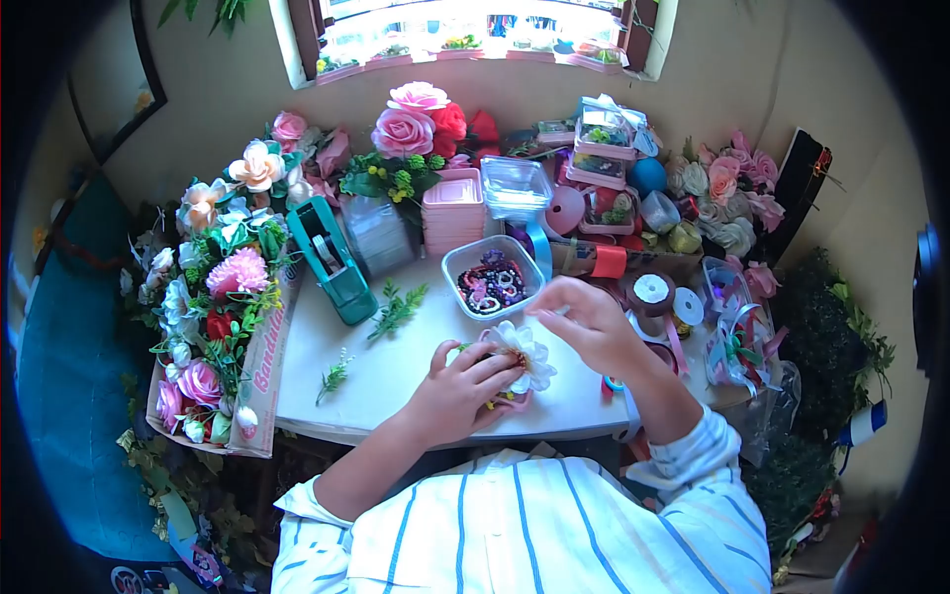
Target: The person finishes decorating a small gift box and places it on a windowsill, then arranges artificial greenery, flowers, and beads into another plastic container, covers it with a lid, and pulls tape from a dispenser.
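I have the white flower [536,358] near the front edge of the bench [396,361], right under the person's hands. The left hand [465,386] is curled onto the flower, gripping it with the fingertips at its brownish centre. A pink item [512,402] shows just below, mostly covered, so I can't make out its shape.

The right hand [584,327] is raised beside the flower, thumb and forefinger close together; I can't tell from here whether anything is pinched between them.

Just beyond the hands I see a clear tub [451,275] of beads. Two green sprigs [397,310] lie to its left, near a green tape dispenser [333,265]. Pink trays [452,216] are stacked behind the tub. Ribbon rolls [651,288] sit off to the right, and a carton [265,381] of artificial flowers lines the left side.
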The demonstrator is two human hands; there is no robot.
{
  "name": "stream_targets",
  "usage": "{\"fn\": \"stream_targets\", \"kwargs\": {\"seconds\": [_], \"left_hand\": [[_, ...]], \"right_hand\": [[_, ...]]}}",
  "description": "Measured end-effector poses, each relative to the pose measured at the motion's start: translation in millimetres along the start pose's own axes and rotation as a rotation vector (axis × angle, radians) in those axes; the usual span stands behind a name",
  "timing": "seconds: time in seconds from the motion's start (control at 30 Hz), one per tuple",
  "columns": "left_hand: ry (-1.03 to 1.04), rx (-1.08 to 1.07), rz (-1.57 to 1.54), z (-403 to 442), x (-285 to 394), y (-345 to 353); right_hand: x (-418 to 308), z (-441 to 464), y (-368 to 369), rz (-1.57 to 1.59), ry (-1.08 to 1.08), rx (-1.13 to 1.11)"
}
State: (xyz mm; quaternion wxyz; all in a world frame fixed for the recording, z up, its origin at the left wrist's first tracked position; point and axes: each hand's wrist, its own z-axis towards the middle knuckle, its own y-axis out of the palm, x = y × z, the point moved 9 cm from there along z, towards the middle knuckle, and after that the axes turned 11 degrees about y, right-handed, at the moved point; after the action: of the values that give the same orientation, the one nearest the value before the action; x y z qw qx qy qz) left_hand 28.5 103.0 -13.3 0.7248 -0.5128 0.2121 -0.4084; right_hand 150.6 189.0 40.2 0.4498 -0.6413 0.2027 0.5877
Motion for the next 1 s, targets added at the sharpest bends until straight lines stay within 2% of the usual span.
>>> {"fn": "stream_targets", "kwargs": {"seconds": [0.1,0.2,0.27,0.43,0.63,0.73,0.77,0.83,0.87,0.93,1.0], "left_hand": [[-0.005,0.021,-0.005,2,-1,-3],[-0.001,0.009,-0.044,2,-4,-1],[0.001,-0.026,-0.024,0,-6,-2],[-0.021,-0.178,-0.06,-3,-5,-13],[-0.055,-0.066,-0.137,2,6,-23],[-0.163,0.045,-0.104,0,4,-23],[-0.164,0.038,-0.104,1,7,-18],[-0.323,0.121,-0.117,-6,-3,-14],[-0.324,0.117,-0.117,-4,-2,-10],[-0.382,0.257,-0.104,-6,-5,-17],[-0.363,0.25,-0.09,-6,-3,-14]], "right_hand": [[59,-36,-8,-0.133,0.248,0.044],[74,-46,6,-0.098,0.206,0.063],[60,-48,12,-0.273,0.074,0.113],[59,-54,20,-0.2,0.113,0.13],[44,-72,29,-0.259,0.115,0.168],[37,-77,6,-0.079,-0.11,0.399],[38,-78,4,-0.072,-0.108,0.401],[47,-78,1,-0.024,-0.021,0.34],[44,-77,1,-0.005,-0.018,0.331],[41,-73,2,-0.012,-0.014,0.298],[42,-70,4,-0.021,-0.012,0.266]]}}
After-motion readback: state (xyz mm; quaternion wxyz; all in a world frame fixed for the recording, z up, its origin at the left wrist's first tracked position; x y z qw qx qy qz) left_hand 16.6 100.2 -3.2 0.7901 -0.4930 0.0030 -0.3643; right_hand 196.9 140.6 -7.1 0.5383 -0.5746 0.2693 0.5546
